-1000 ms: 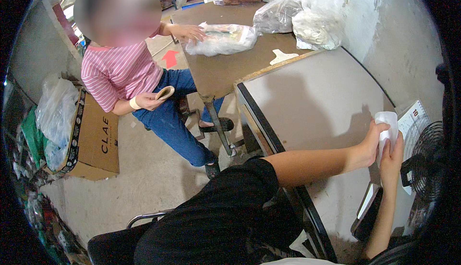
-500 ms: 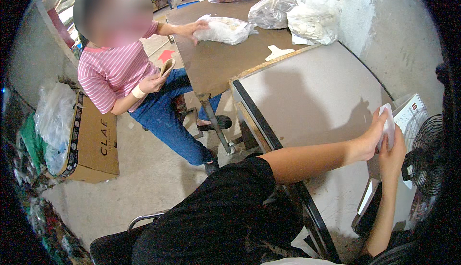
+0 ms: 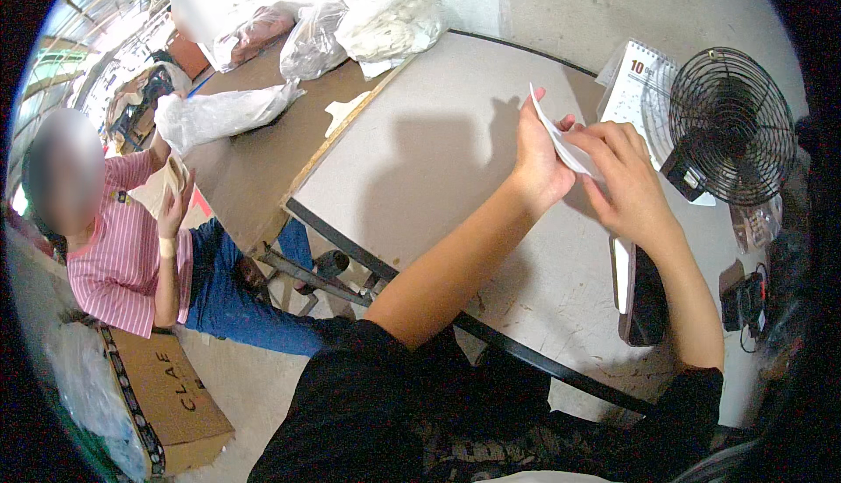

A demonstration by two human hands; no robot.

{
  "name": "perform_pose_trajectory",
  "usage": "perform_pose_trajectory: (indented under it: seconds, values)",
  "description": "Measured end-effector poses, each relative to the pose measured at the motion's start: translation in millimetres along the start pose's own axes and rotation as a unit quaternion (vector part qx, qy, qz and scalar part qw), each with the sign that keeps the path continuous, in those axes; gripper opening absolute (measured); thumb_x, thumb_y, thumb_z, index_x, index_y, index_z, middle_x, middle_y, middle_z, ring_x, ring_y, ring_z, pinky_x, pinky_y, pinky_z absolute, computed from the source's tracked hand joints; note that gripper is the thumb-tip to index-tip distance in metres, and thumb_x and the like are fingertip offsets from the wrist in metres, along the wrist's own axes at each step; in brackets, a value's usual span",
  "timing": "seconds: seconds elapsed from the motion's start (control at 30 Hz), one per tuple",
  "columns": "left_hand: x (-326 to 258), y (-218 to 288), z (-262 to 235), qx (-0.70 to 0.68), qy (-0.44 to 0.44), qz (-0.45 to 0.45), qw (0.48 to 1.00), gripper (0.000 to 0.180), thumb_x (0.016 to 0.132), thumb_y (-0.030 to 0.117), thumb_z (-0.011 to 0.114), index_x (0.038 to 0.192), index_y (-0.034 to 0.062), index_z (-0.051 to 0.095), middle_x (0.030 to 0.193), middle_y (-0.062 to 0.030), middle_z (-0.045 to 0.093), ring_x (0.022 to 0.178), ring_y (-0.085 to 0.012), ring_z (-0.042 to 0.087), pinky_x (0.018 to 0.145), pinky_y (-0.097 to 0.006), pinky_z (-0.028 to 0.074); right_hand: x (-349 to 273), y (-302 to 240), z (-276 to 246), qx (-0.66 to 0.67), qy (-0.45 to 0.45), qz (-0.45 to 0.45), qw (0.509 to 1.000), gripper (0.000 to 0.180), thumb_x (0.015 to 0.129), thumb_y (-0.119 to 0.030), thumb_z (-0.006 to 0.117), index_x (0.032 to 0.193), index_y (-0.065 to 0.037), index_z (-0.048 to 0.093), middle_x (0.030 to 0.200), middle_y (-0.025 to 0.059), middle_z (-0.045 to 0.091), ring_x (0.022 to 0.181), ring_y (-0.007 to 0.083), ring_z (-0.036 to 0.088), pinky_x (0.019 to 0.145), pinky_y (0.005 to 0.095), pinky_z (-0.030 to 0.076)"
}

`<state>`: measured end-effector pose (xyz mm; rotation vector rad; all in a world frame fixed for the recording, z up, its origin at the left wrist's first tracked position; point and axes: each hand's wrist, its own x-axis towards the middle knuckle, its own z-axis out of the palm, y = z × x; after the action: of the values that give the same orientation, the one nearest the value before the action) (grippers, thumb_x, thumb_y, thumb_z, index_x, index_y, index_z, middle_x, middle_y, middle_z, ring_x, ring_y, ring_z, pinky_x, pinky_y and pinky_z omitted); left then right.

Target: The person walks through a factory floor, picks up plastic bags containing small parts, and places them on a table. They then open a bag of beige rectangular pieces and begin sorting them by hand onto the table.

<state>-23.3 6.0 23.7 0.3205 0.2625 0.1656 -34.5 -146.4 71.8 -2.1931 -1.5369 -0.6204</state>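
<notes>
Over the grey tabletop, my left hand holds a thin, curved stack of white flat pieces, its palm behind them. Whether they are paper or cloth I cannot tell. From the other side, my right hand has its fingers and thumb around the stack's lower edge, partly hiding it. A dark box-like object with a white side lies on the table below my right wrist.
A desk calendar and black wire fan stand at right, near a black adapter. At left, a co-worker holds beige pieces beside a white plastic bag. Other bags line the brown table.
My view has turned right. The white stack now appears edge-on and bent, with my right fingers over its side. The co-worker has raised the beige pieces, and the nearby white bag is tilted.
</notes>
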Motion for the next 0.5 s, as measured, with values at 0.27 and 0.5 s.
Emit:
perform_pose_trajectory:
  seconds: [0.27, 0.5]
  values:
    - [10.7, -10.0, -3.4, 0.006, -0.181, -0.048, 0.982, 0.061, 0.103, 0.059, 0.022, 0.135, 0.0136, 0.046, 0.126, -0.0133, 0.054, 0.117, -0.0281, 0.053, 0.100, -0.049, 0.041, 2.2, 19.4, 11.5, 0.090, 0.085, 0.070, 0.990, 0.020, 0.095, -0.003, 0.056, 0.114, 0.000, 0.062, 0.097, 0.0184, 0.061, 0.090, 0.0373, 0.060, 0.083, 0.0401, 0.049]
    - [14.3, -9.1, -5.8, 0.206, -0.138, 0.016, 0.969, 0.058, 0.101, 0.055, 0.026, 0.135, 0.0144, 0.051, 0.130, -0.0108, 0.060, 0.120, -0.0284, 0.055, 0.101, -0.054, 0.040, -5.1, 54.9, 6.9, 0.107, 0.090, 0.149, 0.979, 0.022, 0.104, -0.012, 0.052, 0.115, 0.003, 0.062, 0.100, 0.0196, 0.068, 0.090, 0.0280, 0.065, 0.082, 0.0376, 0.050]
